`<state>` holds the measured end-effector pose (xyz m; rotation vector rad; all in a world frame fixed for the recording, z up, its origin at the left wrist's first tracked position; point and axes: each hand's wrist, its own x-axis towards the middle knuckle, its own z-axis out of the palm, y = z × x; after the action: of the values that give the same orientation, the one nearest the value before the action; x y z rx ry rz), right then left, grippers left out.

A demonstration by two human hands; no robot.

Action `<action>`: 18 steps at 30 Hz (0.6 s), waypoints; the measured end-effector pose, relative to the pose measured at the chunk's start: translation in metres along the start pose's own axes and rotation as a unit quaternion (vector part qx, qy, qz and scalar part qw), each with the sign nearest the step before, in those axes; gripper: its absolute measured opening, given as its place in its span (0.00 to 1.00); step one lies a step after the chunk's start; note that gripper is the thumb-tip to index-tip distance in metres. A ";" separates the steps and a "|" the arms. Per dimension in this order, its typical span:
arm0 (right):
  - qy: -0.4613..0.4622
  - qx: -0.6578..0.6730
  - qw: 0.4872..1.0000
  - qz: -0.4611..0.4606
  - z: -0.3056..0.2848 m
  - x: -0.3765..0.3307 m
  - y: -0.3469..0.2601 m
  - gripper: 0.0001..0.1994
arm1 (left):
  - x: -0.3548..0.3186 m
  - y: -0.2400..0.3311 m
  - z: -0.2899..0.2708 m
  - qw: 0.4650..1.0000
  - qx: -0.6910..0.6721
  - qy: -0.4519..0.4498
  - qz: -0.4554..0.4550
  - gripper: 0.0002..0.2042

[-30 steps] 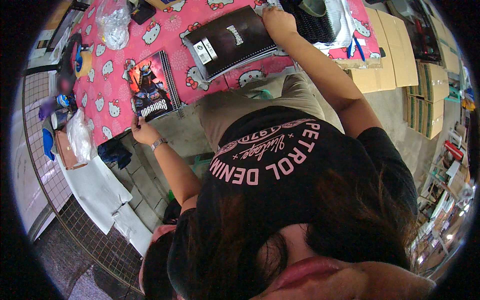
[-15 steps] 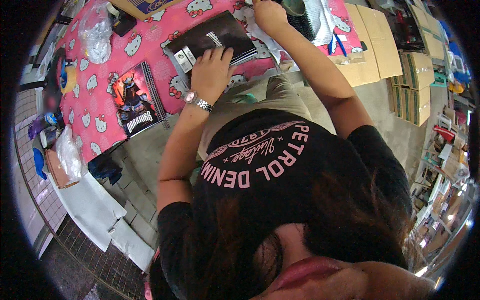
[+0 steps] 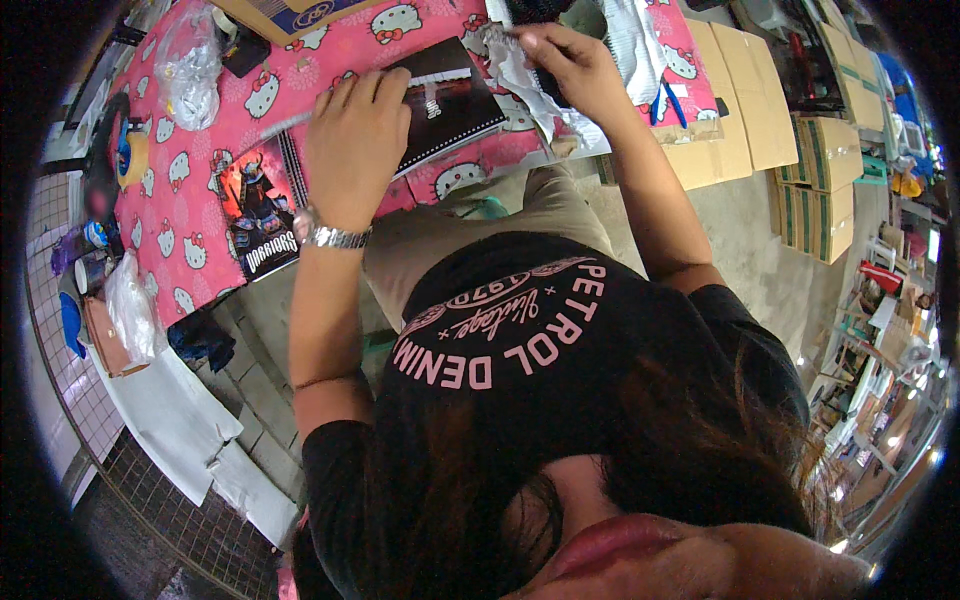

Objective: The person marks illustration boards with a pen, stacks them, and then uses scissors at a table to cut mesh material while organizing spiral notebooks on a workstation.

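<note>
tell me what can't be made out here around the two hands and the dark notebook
- Head view: the near left corner of the dark spiral notebook is hidden under the left hand.
- Head view: what the right hand pinches is unclear; crumpled white paper and its fingers cover it.
- Head view: the cardboard box is cut off by the top edge.

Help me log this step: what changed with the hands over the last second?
The left hand left the table edge by the illustrated booklet and came to rest flat on the dark spiral notebook. The right hand shifted off the notebook's far corner and now pinches crumpled white paper. The booklet stayed on the pink tablecloth.
</note>
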<state>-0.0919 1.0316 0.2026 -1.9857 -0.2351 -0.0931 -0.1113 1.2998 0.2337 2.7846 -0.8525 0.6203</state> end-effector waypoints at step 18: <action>0.055 -0.126 0.971 -0.198 0.005 -0.017 -0.029 0.12 | 0.015 0.009 0.019 0.992 -0.099 0.073 -0.002 0.13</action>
<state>-0.1151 1.0454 0.2238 -2.1523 -0.5694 -0.5094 -0.0989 1.2803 0.2237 2.5302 -0.8301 0.6881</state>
